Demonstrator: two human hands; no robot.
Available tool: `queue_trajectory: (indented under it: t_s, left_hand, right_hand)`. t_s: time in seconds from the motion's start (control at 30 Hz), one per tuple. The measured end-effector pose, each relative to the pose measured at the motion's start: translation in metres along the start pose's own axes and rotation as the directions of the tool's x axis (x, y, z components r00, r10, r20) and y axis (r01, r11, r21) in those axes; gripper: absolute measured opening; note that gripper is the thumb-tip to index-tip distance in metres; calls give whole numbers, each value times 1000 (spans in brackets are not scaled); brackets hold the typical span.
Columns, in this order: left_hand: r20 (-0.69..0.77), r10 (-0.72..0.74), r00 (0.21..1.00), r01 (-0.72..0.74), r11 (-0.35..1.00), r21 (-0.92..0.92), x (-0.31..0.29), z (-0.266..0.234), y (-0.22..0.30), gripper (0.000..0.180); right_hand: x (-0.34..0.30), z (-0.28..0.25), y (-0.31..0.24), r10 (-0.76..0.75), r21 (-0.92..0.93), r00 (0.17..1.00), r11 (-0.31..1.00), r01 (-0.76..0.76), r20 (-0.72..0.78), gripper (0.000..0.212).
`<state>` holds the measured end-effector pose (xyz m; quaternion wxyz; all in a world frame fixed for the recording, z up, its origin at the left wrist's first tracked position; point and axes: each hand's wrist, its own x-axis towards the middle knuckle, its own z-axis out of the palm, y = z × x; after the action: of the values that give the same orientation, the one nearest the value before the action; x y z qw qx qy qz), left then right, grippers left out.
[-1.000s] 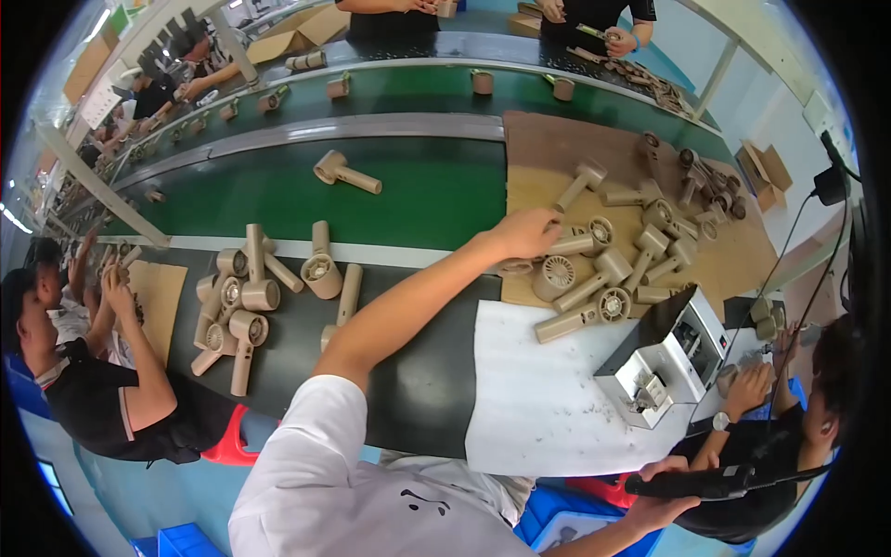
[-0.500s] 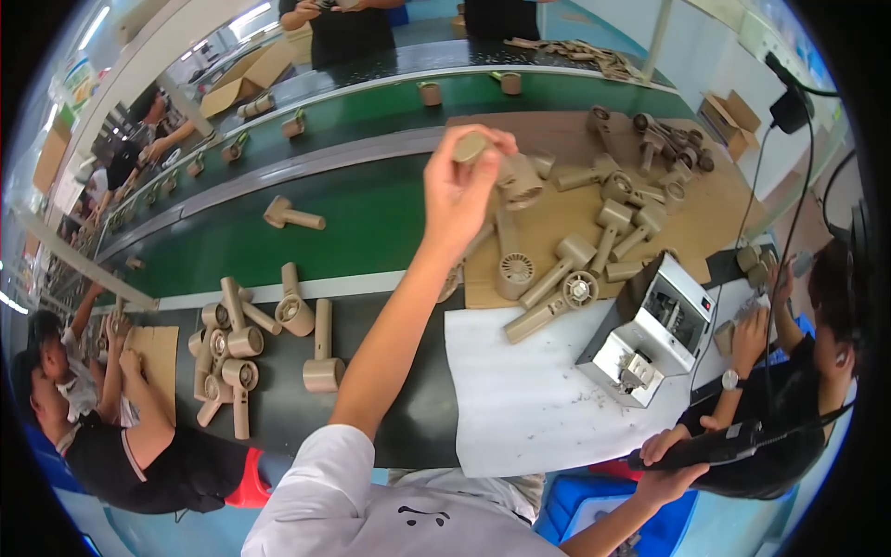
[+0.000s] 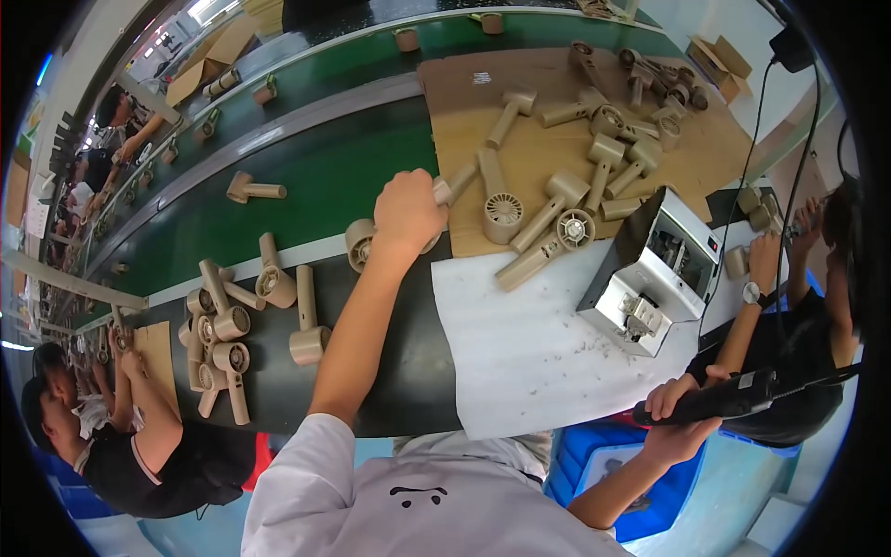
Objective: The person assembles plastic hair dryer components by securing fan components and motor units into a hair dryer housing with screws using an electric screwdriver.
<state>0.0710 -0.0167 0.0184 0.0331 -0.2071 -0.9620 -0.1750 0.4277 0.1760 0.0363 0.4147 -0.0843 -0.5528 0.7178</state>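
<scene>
My left hand (image 3: 408, 215) is closed round the handle of a tan handheld fan (image 3: 360, 243), low over the near edge of the green belt. The fan's round head shows left of my wrist, and the handle's end sticks out right of my fist. My forearm and fist hide the rest. Another fan handle (image 3: 459, 180) lies just right of the fist, its head mostly hidden. At the lower right my right hand (image 3: 676, 444) grips a black corded electric screwdriver (image 3: 710, 399), held level beyond the table's front edge.
Several tan fans (image 3: 218, 339) are clustered on the black table at left; more lie on cardboard (image 3: 455, 111) at right. A silver-and-black screw feeder (image 3: 650, 278) stands on white foam sheet (image 3: 520, 371). Co-workers sit at both sides. Cords (image 3: 745, 172) hang at right.
My left hand has come down and to the left with the fan, from above the cardboard to the belt's near edge. My right hand keeps its grip. The view has shifted slightly.
</scene>
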Motion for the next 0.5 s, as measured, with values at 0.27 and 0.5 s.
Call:
queue_trajectory:
  t_s: [0.27,0.5]
  left_hand:
    - [236,34,971,-44,998,36,57,6,26,35]
    - [70,200,977,-165,925,-342,79,50,31,30]
  right_hand:
    - [-3,1,-3,4,-30,1000,1000,-3,17,66]
    - [-6,7,3,18,-19,986,1000,-21,-165,61]
